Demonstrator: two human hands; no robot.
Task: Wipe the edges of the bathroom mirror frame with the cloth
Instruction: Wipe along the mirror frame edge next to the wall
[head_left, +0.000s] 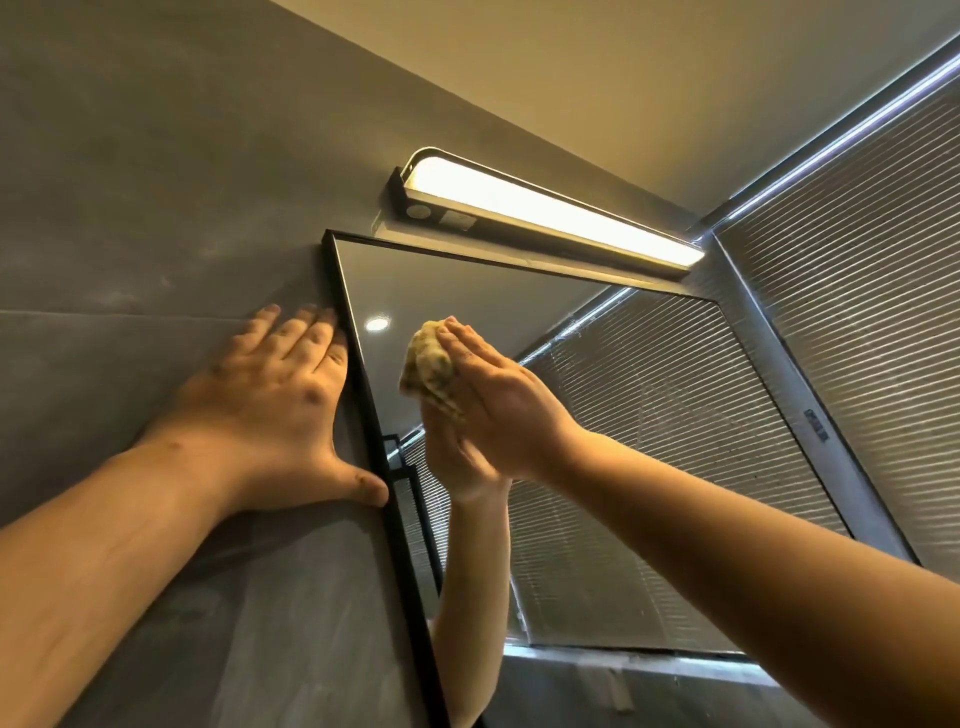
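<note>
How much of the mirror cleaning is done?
Nothing looks finished yet; no wiped stretch of frame can be told apart. In hand: the right hand presses the cloth flat on the mirror glass, inside the left edge, while the left hand rests flat on the wall beside the frame. Left: the cloth is not on the frame, so its edges seemingly still need wiping.
</note>
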